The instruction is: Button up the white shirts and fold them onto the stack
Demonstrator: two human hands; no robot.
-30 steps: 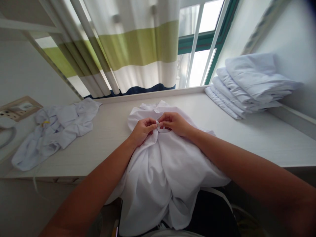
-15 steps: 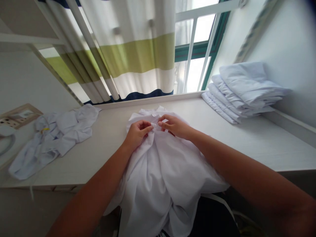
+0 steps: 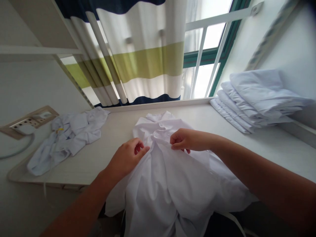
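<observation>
A white buttoned shirt (image 3: 158, 171) lies with its collar on the desk and its lower part hanging over the near edge. My left hand (image 3: 128, 154) hovers at the left of the front opening, fingers loosely curled and thumb apart from them, pointing at the fabric edge. On the other side, my right hand (image 3: 184, 140) is close over the cloth, with a small gap between thumb and forefinger. I see no cloth pinched in either hand. Near the collar, the front edges overlap; below that they part.
A crumpled white garment (image 3: 71, 135) lies at the desk's left, near a socket panel (image 3: 29, 121) with a cable. Folded white garments (image 3: 256, 98) are stacked at the right. Behind the white desk (image 3: 113, 125) are a striped curtain (image 3: 148, 62) and a barred window.
Both hands have moved away from the collar toward me and spread apart, leaving the upper front uncovered. Their fingers have come off the fabric there. The camera view has shifted.
</observation>
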